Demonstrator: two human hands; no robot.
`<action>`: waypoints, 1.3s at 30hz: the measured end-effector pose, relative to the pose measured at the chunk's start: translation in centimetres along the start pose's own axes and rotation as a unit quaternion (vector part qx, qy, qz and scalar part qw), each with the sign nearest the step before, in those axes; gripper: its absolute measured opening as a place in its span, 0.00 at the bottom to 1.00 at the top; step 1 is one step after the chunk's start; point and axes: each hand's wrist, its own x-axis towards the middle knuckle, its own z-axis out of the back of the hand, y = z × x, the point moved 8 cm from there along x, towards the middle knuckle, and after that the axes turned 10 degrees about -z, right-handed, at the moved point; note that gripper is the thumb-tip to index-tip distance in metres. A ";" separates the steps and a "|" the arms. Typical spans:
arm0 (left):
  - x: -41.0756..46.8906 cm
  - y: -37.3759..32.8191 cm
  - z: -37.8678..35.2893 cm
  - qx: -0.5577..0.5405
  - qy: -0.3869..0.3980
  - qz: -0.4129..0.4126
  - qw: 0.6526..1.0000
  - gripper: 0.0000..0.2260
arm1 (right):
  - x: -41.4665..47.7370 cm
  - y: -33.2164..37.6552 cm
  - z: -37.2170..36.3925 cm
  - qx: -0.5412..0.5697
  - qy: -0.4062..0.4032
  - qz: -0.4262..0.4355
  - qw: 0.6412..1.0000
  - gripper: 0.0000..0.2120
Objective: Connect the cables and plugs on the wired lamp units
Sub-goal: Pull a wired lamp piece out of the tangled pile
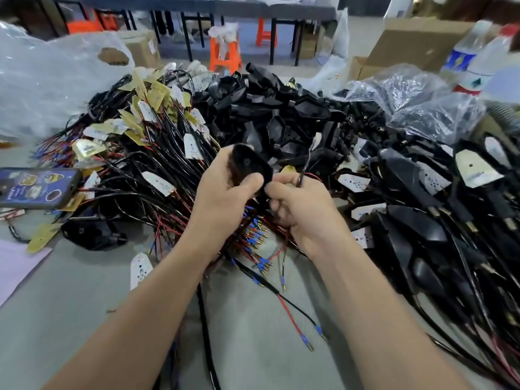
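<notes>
My left hand point(225, 190) grips a black plastic lamp housing point(249, 164) above the middle of the table, its back with a small round hole facing me. Right beside it my right hand point(298, 209) pinches a thin black cable point(305, 167) that rises to a small white board point(317, 139). The two hands almost touch at the housing's lower end. Below them lies a bundle of red and black wires with blue-sleeved brass plugs point(254, 240). One cable with two blue-tipped leads point(309, 337) trails toward me.
A heap of wired boards point(146, 130) covers the left, empty black housings point(270, 108) the centre back, assembled lamp units point(439, 215) the right. A phone point(36, 187) lies at the left edge, one loose housing point(90, 232) near it. Plastic bags, bottles and boxes stand behind.
</notes>
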 end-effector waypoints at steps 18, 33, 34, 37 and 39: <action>-1.1 -1.0 0.0 0.123 0.079 -0.070 0.987 0.16 | -2.0 6.8 1.1 -0.068 0.055 0.138 0.987 0.14; -1.2 -1.0 1.2 0.106 0.025 -0.070 0.992 0.11 | -1.5 7.6 0.6 -0.168 0.098 0.159 0.968 0.09; -1.2 -1.1 1.4 0.120 0.009 -0.072 0.990 0.10 | -1.6 7.5 0.4 -0.173 0.111 0.159 0.966 0.09; -1.4 -1.6 2.0 0.158 -0.028 -0.085 0.983 0.06 | -1.7 7.3 0.4 -0.161 0.121 0.160 0.966 0.10; -1.6 -2.0 2.3 0.213 -0.040 -0.106 0.970 0.06 | -1.8 6.9 0.3 -0.150 0.125 0.165 0.967 0.11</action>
